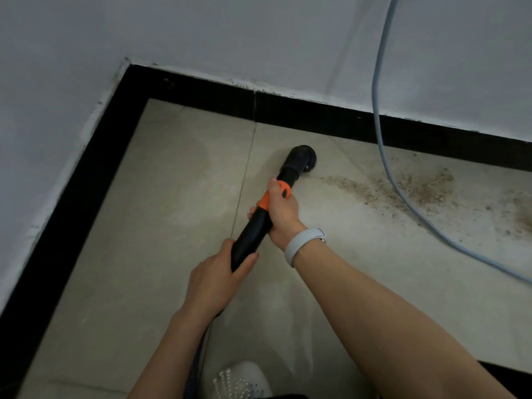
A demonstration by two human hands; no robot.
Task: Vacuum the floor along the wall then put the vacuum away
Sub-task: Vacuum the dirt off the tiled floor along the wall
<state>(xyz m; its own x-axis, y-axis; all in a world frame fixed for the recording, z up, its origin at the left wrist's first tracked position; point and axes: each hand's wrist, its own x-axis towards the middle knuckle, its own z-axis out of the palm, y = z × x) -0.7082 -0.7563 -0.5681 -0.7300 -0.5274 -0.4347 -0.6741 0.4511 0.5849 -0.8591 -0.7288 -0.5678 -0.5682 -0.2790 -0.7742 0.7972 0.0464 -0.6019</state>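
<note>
Left hand point(214, 279): fingers wrapped round wand point(253, 230) rear, steering.
Right hand point(280, 210): fingers clamped at orange collar point(266, 200), pressing down.
Brush head point(300, 158): on floor point(161, 214); debris point(414, 187) at 3 o'clock, beside baseboard point(316, 112).

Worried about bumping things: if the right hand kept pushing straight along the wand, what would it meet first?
Probably the round brush head just ahead of the right hand, then the black skirting; depth is unclear.

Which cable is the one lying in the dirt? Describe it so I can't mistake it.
Start at the white wall on the right. A pale blue cable hangs down it, crosses the black skirting and trails over the dirt patch. It is thin and pale, unlike the black vacuum tube.
</note>
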